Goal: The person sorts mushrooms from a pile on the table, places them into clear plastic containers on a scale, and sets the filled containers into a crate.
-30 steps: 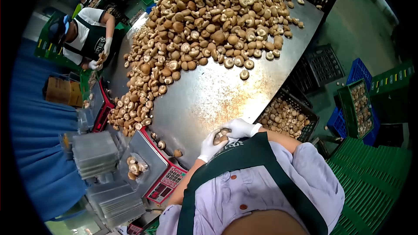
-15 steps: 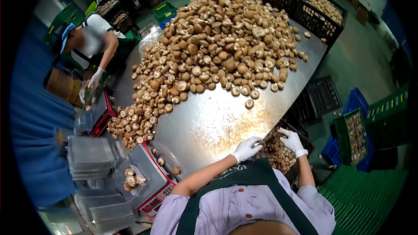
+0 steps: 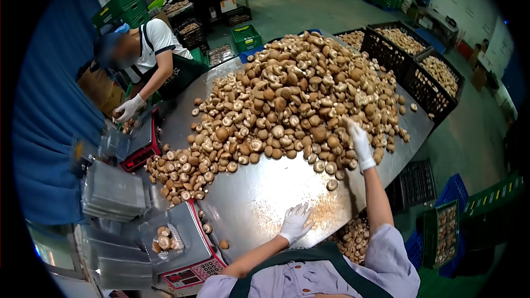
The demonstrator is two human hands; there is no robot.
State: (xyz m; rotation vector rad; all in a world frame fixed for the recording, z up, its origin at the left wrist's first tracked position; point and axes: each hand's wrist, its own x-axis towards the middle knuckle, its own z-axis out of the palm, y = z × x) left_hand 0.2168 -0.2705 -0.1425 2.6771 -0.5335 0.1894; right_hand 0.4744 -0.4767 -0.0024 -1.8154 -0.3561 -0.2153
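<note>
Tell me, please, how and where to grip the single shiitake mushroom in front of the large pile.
I would pinch opposite edges of the single shiitake mushroom's round cap, coming from the near side: bare metal tabletop lies there, while the mushroom pile rises behind.

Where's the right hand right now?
In the head view, right of centre: the right hand is at the right part of the mushroom pile, farther out than the left hand.

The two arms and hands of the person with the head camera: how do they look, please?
The left hand and right hand each wear a white glove reaching the wrist. The forearms are bare up to loose, pale lilac sleeves. No markings can be made out.
</note>
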